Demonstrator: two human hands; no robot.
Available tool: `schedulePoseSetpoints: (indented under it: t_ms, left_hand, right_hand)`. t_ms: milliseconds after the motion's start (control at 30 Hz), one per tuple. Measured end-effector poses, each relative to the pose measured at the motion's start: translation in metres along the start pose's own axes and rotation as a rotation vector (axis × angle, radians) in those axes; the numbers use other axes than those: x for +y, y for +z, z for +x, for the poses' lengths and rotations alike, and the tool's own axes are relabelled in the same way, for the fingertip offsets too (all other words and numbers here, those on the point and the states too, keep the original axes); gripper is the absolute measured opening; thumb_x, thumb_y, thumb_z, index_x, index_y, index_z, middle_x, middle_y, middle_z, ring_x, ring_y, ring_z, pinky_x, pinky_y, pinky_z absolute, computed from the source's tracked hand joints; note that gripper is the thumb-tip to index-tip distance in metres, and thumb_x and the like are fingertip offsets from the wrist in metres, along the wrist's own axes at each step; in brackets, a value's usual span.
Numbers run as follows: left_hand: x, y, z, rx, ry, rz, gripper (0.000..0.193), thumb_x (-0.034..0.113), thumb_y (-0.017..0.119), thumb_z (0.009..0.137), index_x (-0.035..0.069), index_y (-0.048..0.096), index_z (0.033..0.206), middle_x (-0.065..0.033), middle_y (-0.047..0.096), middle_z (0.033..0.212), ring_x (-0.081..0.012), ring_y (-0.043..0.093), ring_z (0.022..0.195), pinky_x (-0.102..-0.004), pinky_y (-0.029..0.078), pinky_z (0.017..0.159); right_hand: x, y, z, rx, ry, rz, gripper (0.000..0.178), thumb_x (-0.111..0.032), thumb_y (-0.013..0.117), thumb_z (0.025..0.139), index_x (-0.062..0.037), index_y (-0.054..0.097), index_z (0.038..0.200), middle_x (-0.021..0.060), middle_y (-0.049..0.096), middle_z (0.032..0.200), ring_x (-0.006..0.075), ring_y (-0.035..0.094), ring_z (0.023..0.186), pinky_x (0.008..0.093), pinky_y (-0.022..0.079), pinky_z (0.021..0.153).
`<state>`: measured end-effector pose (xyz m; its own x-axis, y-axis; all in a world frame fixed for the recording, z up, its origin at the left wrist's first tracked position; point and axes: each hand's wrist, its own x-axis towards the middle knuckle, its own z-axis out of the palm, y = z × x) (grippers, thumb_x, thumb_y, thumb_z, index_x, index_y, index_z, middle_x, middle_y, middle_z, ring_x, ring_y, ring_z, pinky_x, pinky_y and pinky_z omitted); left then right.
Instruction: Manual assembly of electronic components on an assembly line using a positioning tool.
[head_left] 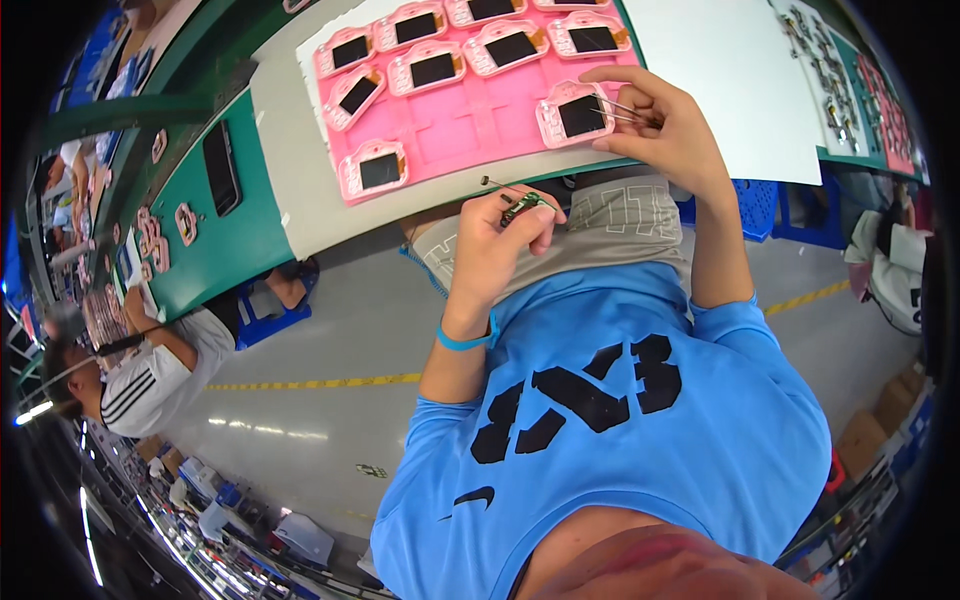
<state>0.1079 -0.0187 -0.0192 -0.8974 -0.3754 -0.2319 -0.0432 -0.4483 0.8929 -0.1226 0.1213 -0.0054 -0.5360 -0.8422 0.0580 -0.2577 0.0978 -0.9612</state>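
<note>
My left hand is closed around a small green circuit board, held just off the table's near edge. A thin lead runs from the board to a small round part. In my right hand is a pair of metal tweezers, their tips over a pink casing with a black screen. My right index finger reaches its upper edge and my thumb its lower edge. That casing lies at the right side of a pink slotted tray. Several similar casings fill the tray's far rows, and another casing sits at its near left corner.
A black phone lies on the green mat to the left, beside loose pink parts. White sheeting covers the table at right, with rows of small metal parts beyond. A co-worker sits at left.
</note>
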Motion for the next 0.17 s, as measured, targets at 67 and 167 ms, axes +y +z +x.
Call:
schedulePoseSetpoints:
  t_ms: [67,167]
  left_hand:
    - [0.005,0.007,0.013,-0.014,0.008,0.013,0.013,0.005,0.066,0.098,-0.004,0.075,0.097,-0.0069,0.067,0.073,-0.0118,0.058,0.064,-0.0229,0.049,0.061]
    - [0.027,0.03,0.035,0.058,-0.082,0.034,0.016,0.007,0.066,0.099,-0.004,0.075,0.106,-0.0092,0.069,0.076,-0.0151,0.063,0.067,-0.0234,0.052,0.062]
  right_hand:
    - [0.009,-0.009,-0.004,0.017,0.027,0.098,0.076,-0.001,0.093,0.074,-0.0178,0.069,0.144,-0.0041,0.056,0.073,0.0072,0.048,0.064,0.0211,0.039,0.06]
    - [0.022,-0.016,-0.01,0.027,0.005,0.153,0.076,-0.008,0.095,0.075,-0.0188,0.069,0.145,0.0005,0.077,0.096,0.0076,0.06,0.073,0.0175,0.042,0.062]
